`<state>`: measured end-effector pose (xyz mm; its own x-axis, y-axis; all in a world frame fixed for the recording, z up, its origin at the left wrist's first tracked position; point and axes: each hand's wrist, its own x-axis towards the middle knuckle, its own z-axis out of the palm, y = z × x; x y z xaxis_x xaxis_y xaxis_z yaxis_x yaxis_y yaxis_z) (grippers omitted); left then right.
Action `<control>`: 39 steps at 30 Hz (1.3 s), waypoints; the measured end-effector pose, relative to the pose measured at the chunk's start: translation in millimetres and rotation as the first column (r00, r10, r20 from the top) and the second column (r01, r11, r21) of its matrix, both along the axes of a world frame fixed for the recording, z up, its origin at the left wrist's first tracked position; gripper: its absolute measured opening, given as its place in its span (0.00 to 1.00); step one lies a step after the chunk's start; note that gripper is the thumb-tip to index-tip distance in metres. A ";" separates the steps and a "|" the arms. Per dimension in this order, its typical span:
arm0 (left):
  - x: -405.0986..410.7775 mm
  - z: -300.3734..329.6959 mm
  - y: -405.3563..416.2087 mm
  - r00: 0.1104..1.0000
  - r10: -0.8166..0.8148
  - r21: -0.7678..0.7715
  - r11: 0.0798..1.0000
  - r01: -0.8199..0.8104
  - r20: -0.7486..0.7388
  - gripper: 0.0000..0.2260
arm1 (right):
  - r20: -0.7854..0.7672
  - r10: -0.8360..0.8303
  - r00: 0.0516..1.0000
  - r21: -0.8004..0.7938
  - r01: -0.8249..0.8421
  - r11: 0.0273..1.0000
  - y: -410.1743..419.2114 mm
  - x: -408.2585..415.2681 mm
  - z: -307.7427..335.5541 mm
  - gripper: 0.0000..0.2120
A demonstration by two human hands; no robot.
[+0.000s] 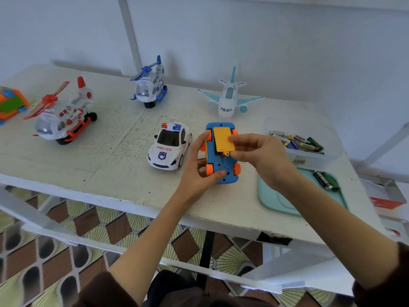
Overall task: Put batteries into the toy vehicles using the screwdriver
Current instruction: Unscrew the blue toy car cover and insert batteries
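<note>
A worn white table (106,165) stands against a pale wall (287,41) (soft, even light) over a patterned tiled floor (93,222).

Helicopters: you're seeing two, a red helicopter (63,111) and a blue helicopter (150,85).
Planes: one plane (230,98).
Cars: you're counting three, the police car (169,145), the blue car (221,154), the orange car (11,103).
Loose batteries on tray: two green batteries (325,180).

Rough, matt white-painted table top (115,160), scuffed and speckled, frame centre. Glossy white plastic police car (169,147), centre. Smooth blue plastic toy car underside (223,171) with matt yellow plastic battery cover (223,139). Translucent plastic battery box (309,160), right. Smooth matt teal plastic tray (276,200), lower right.
</note>
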<state>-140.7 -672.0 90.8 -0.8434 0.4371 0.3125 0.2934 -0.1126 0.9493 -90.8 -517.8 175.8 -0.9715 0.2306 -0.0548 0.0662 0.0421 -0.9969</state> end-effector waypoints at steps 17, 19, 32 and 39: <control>1.8 0.8 -0.2 1.000 -0.023 0.022 1.000 0.022 0.017 0.36 | -0.207 0.191 0.960 0.714 0.015 0.700 7.2 -8.0 -4.1 0.15; 1.4 1.0 0.0 1.000 -0.022 0.025 0.999 0.022 0.019 0.36 | -0.248 0.246 0.937 0.801 0.056 0.595 8.5 -9.7 -7.7 0.14; 0.3 1.0 0.0 0.999 -0.033 0.020 0.999 0.032 0.023 0.36 | -0.185 0.298 0.937 0.833 -0.011 0.553 5.5 -16.9 -7.0 0.12; 2.1 3.1 0.1 0.999 -0.027 0.010 1.000 0.026 0.028 0.35 | -0.123 0.291 0.949 0.866 -0.040 0.498 0.5 -22.5 -7.1 0.09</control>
